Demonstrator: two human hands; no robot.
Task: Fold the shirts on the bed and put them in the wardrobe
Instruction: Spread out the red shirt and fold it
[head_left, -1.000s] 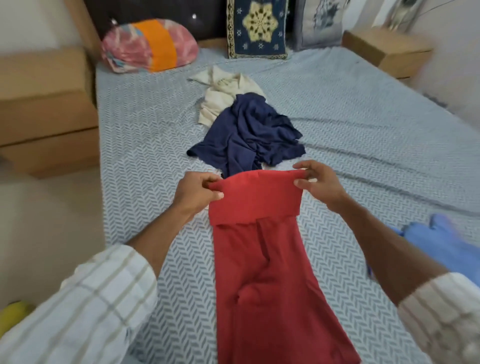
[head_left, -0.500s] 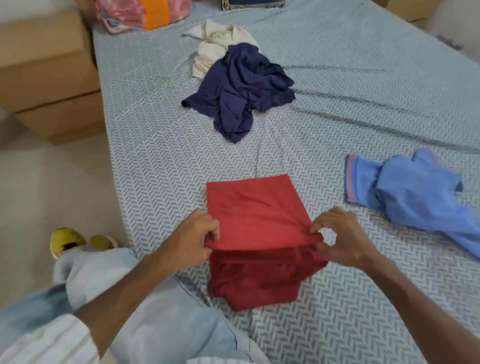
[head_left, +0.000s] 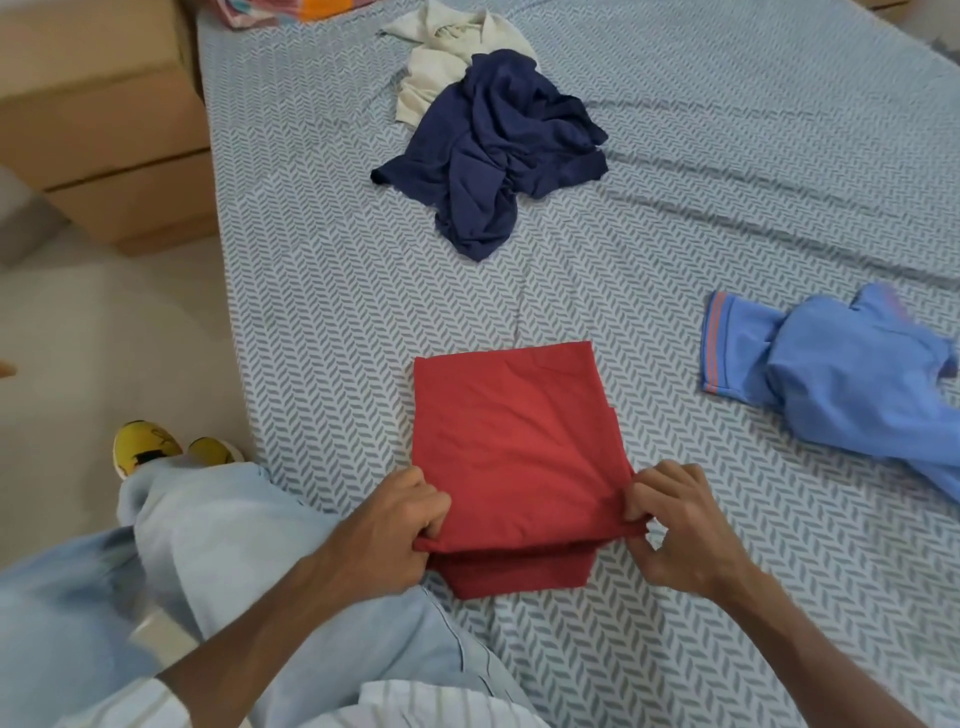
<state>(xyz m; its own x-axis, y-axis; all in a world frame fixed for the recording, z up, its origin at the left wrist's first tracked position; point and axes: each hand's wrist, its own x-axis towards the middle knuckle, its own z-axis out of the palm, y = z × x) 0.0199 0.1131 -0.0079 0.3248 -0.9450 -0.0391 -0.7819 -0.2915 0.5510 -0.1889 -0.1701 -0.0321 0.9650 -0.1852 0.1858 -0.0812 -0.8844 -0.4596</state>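
Bed (head_left: 675, 597) bears red shirt (head_left: 514, 447), hands pinching its near corners.

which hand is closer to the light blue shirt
Right. The right hand pinches the red shirt's near right corner, just below-left of the light blue shirt; the left hand grips the opposite corner.

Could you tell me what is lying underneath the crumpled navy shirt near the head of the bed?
A cream shirt lies partly under the navy shirt; its collar end sticks out beyond it. How far it extends underneath is covered.
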